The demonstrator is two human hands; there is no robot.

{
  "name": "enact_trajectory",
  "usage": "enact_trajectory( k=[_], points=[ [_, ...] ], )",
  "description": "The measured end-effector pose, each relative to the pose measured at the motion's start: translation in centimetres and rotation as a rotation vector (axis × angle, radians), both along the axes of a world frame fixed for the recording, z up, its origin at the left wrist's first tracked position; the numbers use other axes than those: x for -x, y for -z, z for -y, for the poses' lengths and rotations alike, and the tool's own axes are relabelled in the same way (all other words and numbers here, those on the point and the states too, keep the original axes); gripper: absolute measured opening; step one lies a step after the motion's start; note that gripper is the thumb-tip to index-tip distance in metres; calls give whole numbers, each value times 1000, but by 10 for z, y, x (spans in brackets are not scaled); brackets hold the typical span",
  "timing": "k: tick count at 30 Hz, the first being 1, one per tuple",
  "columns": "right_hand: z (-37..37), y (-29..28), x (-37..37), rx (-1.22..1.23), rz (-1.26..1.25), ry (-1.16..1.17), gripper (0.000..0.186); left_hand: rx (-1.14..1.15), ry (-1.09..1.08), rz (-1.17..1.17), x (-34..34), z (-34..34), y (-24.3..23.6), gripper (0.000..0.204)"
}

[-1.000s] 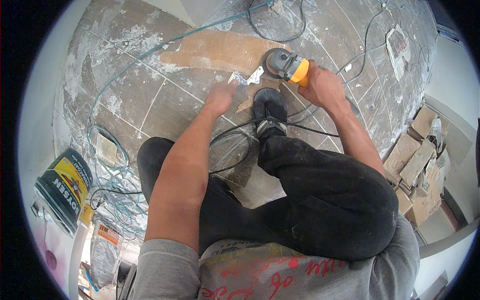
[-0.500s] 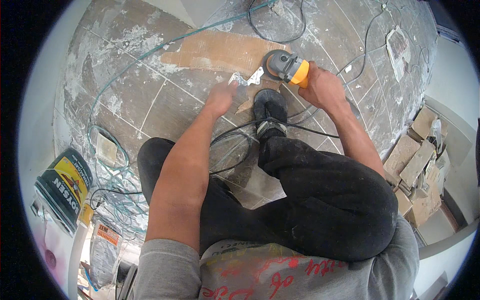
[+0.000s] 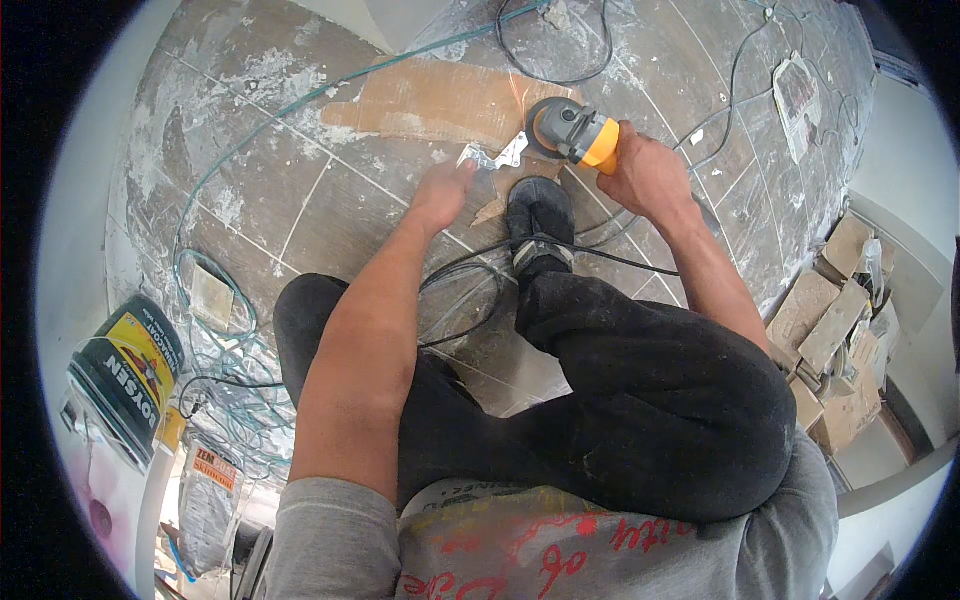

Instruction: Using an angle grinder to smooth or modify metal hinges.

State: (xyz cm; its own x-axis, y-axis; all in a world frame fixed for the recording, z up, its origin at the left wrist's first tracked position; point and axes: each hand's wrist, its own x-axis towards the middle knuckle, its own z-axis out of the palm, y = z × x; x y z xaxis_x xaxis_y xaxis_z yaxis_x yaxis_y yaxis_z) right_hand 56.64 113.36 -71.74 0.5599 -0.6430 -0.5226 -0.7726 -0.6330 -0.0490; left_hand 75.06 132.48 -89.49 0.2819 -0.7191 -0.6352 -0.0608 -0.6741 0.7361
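Note:
My right hand (image 3: 645,178) is wrapped round the yellow and grey body of an angle grinder (image 3: 585,135). The grinder's dark disc and guard point left, meeting the end of a thin, irregular silvery metal bracket (image 3: 492,157). Its other end is pinched in my left hand (image 3: 443,195). Thin orange sparks (image 3: 517,88) fly upward from where disc and metal meet. Beneath lies a torn brown piece of cardboard (image 3: 420,100) on the tiled floor. My shoe (image 3: 541,212) rests just below the grinder, beside a small cardboard scrap (image 3: 492,208).
Black cable (image 3: 600,255) crosses over my shoe. A green hose (image 3: 270,125) runs along the left into a tangle of cords (image 3: 235,370). A paint bucket (image 3: 125,370) and a plastic-wrapped bag (image 3: 210,490) stand at lower left. Broken boards and tiles (image 3: 835,320) pile up at right.
Sparks now rise from the disc, where none showed before. My hands, the grinder and the bracket stay almost in place.

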Motion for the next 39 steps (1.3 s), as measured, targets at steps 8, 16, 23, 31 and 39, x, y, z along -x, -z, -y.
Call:
enact_trajectory(
  k=[8, 16, 23, 31, 39],
  points=[
    [-1, 0, 1, 10, -23, 25, 46, -8, -19, -6, 0, 2, -10, 47],
    [0, 0, 1, 1, -3, 11, 46, 14, -21, 3, 1, 1, -3, 45],
    [0, 1, 0, 12, -21, 19, 46, -6, 0, 24, 0, 1, -5, 44],
    [-1, 0, 1, 13, -8, 4, 46, -32, 15, 45, 0, 2, -9, 47],
    [0, 0, 1, 19, -8, -21, 43, -15, 11, 15, -1, 2, -8, 49]
  ],
)
